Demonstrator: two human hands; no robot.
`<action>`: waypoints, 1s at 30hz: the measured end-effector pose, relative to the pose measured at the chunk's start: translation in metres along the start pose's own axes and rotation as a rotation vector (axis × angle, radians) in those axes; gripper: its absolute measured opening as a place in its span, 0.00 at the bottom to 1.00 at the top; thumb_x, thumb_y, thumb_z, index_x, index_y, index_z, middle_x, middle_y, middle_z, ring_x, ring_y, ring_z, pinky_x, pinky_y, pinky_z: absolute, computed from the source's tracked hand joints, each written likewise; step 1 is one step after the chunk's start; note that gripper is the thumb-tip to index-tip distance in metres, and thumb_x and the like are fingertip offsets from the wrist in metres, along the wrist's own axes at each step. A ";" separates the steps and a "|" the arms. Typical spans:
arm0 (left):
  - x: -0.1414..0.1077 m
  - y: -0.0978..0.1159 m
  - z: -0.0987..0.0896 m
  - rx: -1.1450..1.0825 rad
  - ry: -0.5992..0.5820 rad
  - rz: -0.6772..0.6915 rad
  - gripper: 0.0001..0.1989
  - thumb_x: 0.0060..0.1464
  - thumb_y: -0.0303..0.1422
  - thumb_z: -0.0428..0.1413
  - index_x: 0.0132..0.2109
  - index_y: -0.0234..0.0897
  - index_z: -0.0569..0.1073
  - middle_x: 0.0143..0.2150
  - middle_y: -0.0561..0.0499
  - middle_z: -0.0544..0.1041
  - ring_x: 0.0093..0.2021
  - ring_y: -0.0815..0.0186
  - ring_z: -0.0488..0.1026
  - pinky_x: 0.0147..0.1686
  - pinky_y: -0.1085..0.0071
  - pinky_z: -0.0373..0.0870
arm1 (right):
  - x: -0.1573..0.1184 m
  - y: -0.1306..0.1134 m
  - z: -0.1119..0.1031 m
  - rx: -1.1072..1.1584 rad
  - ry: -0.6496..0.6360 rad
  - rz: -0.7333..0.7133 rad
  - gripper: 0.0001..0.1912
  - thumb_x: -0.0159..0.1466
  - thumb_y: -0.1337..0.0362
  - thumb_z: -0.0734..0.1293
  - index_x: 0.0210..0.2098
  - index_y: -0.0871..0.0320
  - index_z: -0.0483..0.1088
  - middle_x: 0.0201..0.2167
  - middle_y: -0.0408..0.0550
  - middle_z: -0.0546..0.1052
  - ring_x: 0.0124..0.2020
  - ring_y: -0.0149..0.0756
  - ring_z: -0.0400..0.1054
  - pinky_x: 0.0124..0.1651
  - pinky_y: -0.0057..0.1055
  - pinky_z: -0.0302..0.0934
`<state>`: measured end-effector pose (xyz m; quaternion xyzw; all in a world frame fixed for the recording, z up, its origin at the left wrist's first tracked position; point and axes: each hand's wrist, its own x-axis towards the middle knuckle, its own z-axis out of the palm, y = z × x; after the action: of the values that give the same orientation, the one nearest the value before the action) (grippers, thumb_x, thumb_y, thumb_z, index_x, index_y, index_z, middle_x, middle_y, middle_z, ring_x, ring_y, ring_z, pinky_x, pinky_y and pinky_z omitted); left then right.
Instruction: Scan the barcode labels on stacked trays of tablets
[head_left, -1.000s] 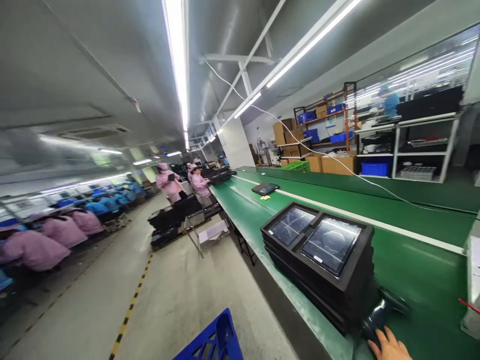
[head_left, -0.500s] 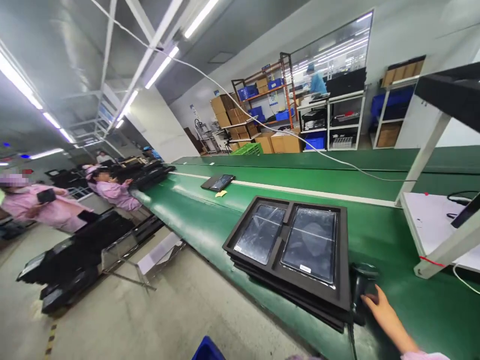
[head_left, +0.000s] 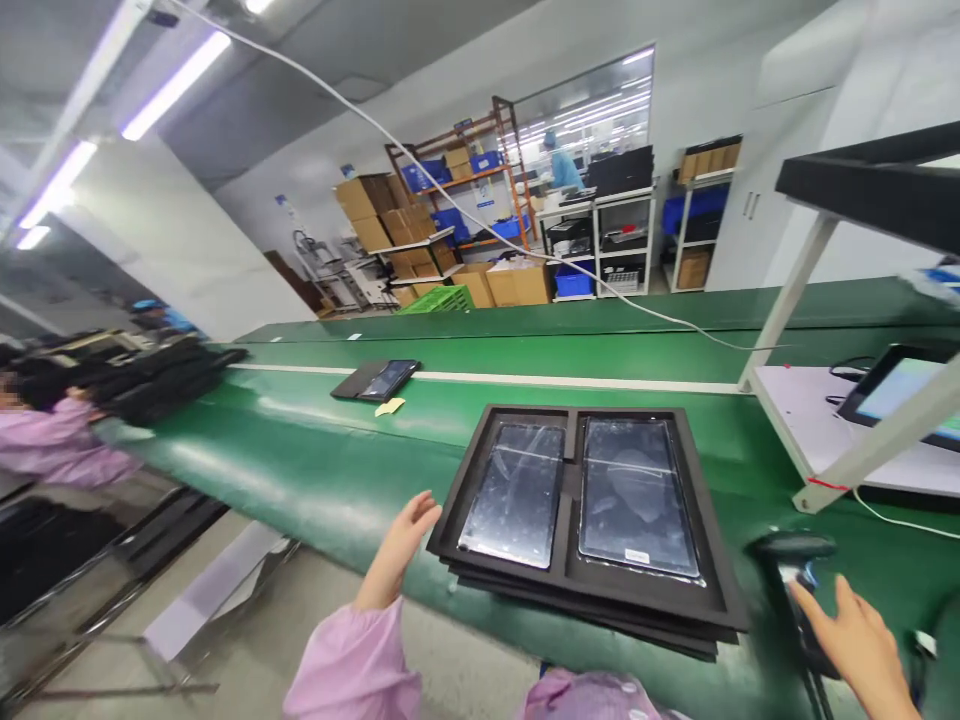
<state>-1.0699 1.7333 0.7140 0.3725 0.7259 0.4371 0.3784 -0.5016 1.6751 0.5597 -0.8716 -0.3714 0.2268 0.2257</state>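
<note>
A stack of black foam trays (head_left: 570, 590) lies on the green bench. The top tray has two compartments, each with a dark, film-covered tablet, the left tablet (head_left: 517, 490) and the right tablet (head_left: 637, 495); the right one bears a small white label. My left hand (head_left: 401, 550) is open beside the stack's left edge, fingers stretched, apparently just short of it. Right of the stack, a black handheld barcode scanner (head_left: 791, 547) rests on the bench with its cable toward me. My right hand (head_left: 859, 630) is at its handle, fingers spread, thumb at or very near it.
Farther along the green bench (head_left: 300, 440) lie a dark tablet on a foam piece (head_left: 375, 380) and a yellow paper slip (head_left: 390, 407). At right stands a white-legged frame (head_left: 787, 290) with a screen (head_left: 900, 395). A co-worker in pink (head_left: 52, 445) is at far left.
My view has swung left to right, bringing the stack nearer the middle. The scanner now stands farther from the stack, and my right hand's fingers have spread. My left hand has come into view.
</note>
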 end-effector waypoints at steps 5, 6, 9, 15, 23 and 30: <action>0.045 -0.021 0.026 0.175 -0.328 0.019 0.24 0.39 0.41 0.57 0.43 0.33 0.72 0.42 0.42 0.78 0.42 0.54 0.75 0.42 0.63 0.70 | -0.061 -0.102 -0.013 0.388 -0.265 -0.197 0.42 0.50 0.42 0.61 0.59 0.58 0.62 0.55 0.53 0.70 0.58 0.50 0.62 0.60 0.40 0.55; 0.047 -0.023 0.026 0.205 -0.333 0.038 0.22 0.39 0.40 0.56 0.43 0.32 0.72 0.40 0.42 0.78 0.41 0.55 0.75 0.42 0.63 0.70 | -0.069 -0.118 -0.011 0.400 -0.322 -0.250 0.39 0.51 0.45 0.62 0.58 0.58 0.63 0.54 0.51 0.71 0.56 0.49 0.64 0.59 0.39 0.57; 0.052 -0.022 0.022 0.265 -0.308 0.107 0.21 0.39 0.36 0.53 0.42 0.33 0.72 0.39 0.45 0.78 0.39 0.56 0.74 0.41 0.64 0.67 | -0.078 -0.148 -0.014 0.279 -0.273 -0.284 0.30 0.51 0.56 0.60 0.52 0.60 0.68 0.46 0.51 0.76 0.47 0.49 0.69 0.52 0.40 0.61; 0.071 -0.010 0.029 0.235 -0.296 0.185 0.21 0.39 0.36 0.52 0.44 0.36 0.72 0.38 0.48 0.77 0.37 0.58 0.72 0.37 0.67 0.66 | -0.064 -0.175 -0.038 0.226 -0.076 -0.346 0.24 0.50 0.63 0.61 0.45 0.58 0.74 0.39 0.48 0.78 0.42 0.46 0.70 0.46 0.36 0.61; 0.082 -0.022 0.041 -0.031 -0.396 0.024 0.34 0.38 0.33 0.56 0.57 0.43 0.67 0.48 0.51 0.75 0.41 0.62 0.73 0.37 0.71 0.69 | -0.050 -0.172 -0.012 0.487 -0.217 -0.275 0.29 0.51 0.63 0.64 0.53 0.57 0.70 0.47 0.44 0.76 0.48 0.44 0.69 0.54 0.38 0.60; 0.078 -0.028 0.039 -0.224 -0.439 -0.095 0.39 0.34 0.27 0.58 0.58 0.46 0.67 0.48 0.53 0.75 0.36 0.66 0.74 0.29 0.77 0.70 | -0.033 -0.178 -0.009 0.610 -0.265 -0.185 0.30 0.50 0.65 0.65 0.53 0.54 0.70 0.44 0.42 0.77 0.40 0.41 0.72 0.48 0.37 0.66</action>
<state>-1.0754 1.8057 0.6577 0.3796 0.5901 0.4051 0.5861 -0.6137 1.7590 0.6746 -0.6896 -0.3901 0.4173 0.4451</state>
